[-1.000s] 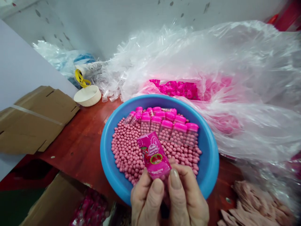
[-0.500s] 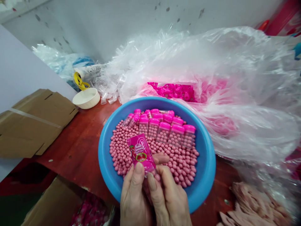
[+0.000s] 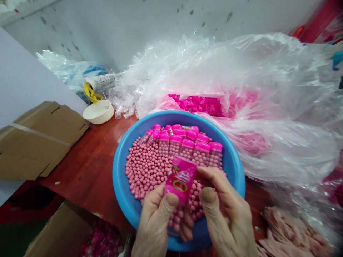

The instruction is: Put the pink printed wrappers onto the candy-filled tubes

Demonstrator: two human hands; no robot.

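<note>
My left hand (image 3: 158, 217) pinches a pink printed wrapper (image 3: 181, 180), with a clear container of pink balls (image 3: 175, 218) below it, partly covered by fingers. To its right is my right hand (image 3: 227, 214), thumb and index finger apart, the index tip close to the wrapper's upper right edge; its lower fingers lie behind the container. Both hands are over a blue basin (image 3: 119, 178) full of small pink balls (image 3: 146, 164). Several clear containers with pink caps (image 3: 202, 147) stand in the balls along the back of the basin.
Behind the basin, large clear plastic bags (image 3: 268, 67) hold bright pink caps (image 3: 200, 104). At left are a white round dish (image 3: 98, 111), yellow tape ring (image 3: 91, 93) and flattened cardboard (image 3: 40, 139). A pinkish cloth (image 3: 294, 232) lies front right; an open box (image 3: 64, 228) is lower left.
The wrapper has moved right and turned more upright, and the container of balls now shows below it. My right hand has moved right, its thumb and index finger spreading apart.
</note>
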